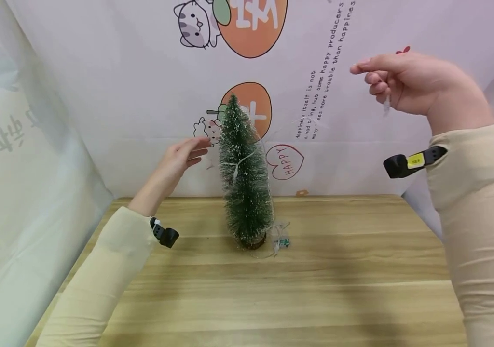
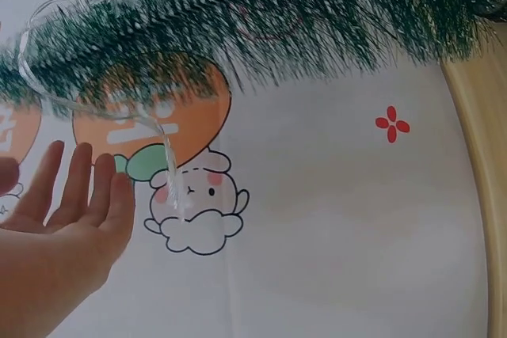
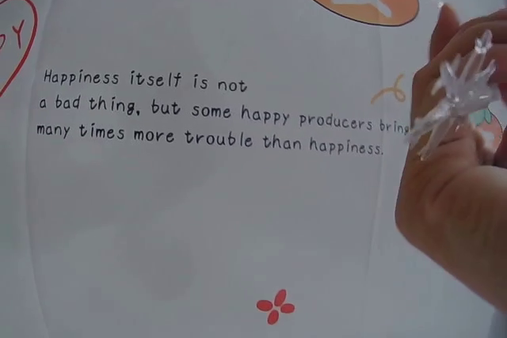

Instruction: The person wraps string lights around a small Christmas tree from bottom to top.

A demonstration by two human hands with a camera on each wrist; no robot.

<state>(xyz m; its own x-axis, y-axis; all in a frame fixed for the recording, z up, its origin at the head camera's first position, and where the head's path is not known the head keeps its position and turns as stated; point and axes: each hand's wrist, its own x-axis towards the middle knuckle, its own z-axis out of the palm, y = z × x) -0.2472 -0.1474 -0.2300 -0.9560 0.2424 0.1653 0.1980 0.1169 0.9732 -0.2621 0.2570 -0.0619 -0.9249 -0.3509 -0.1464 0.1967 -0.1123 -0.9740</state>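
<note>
A small green bristle Christmas tree (image 1: 249,207) with frosted tips stands upright on the table. A clear string of fairy lights (image 1: 247,158) crosses its front, and a clear ornament hangs from the wire (image 2: 168,144) in the left wrist view. My left hand (image 1: 182,156) is left of the tree, its fingers extended and holding nothing. Raised at the upper right, my right hand (image 1: 429,89) has curled fingers gripping part of the light string. A clear spiky snowflake ornament (image 3: 467,96) dangles in front of that palm. The thin wire between hand and tree is barely visible.
A clear battery box (image 1: 281,236) with green parts lies on the wooden table (image 1: 281,299), right of the tree's base. Behind stands a white printed cloth backdrop (image 1: 143,72); another pale cloth (image 1: 8,202) hangs along the left side.
</note>
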